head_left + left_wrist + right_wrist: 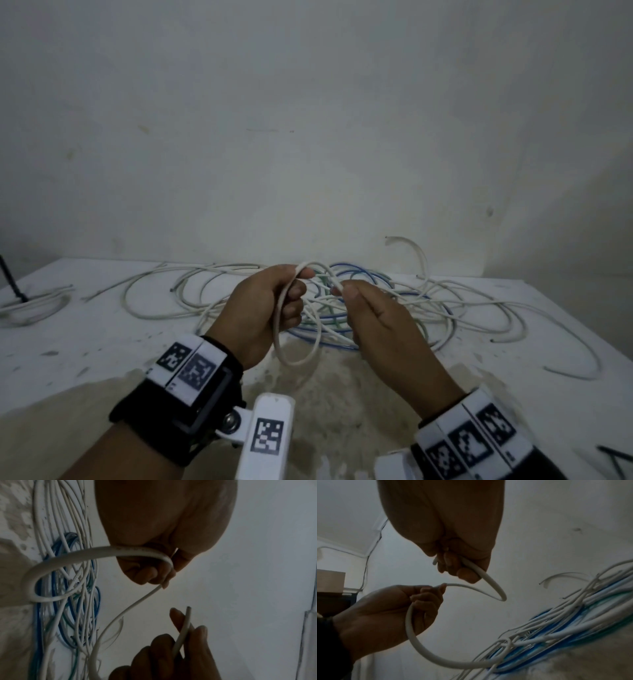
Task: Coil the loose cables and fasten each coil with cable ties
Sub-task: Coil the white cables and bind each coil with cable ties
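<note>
Both hands hold one thick, round white cable [297,318] in the air above the pale, stained surface [102,342], just on the person's side of the tangled pile of thin white, blue and green wires [359,308], which serves here as the landmark.

The left hand [270,308] has its fingers curled round the cable where two stretches of it cross. From that grip a single loop [426,654] hangs down toward the surface, on the person's side of the pile. The right hand [380,318] pinches the cable between thumb and fingertips, just short of its cut end [188,607]. That end pokes out past the fingers, seemingly toward the wall behind the pile.

Between the two grips the cable runs in a short arch [481,589], roughly side to side in front of the pile. So the loop's long axis stands nearly upright under the left hand, while the free tail lies across, level with the right hand.

Judging from this, the coming move turns on that short span. The right hand is nearer the loose end and would have to carry it across to the left hand's grip to lay a further turn. Whether the cable's far run is caught in the pile cannot be told. No cable tie is clearly in view.
</note>
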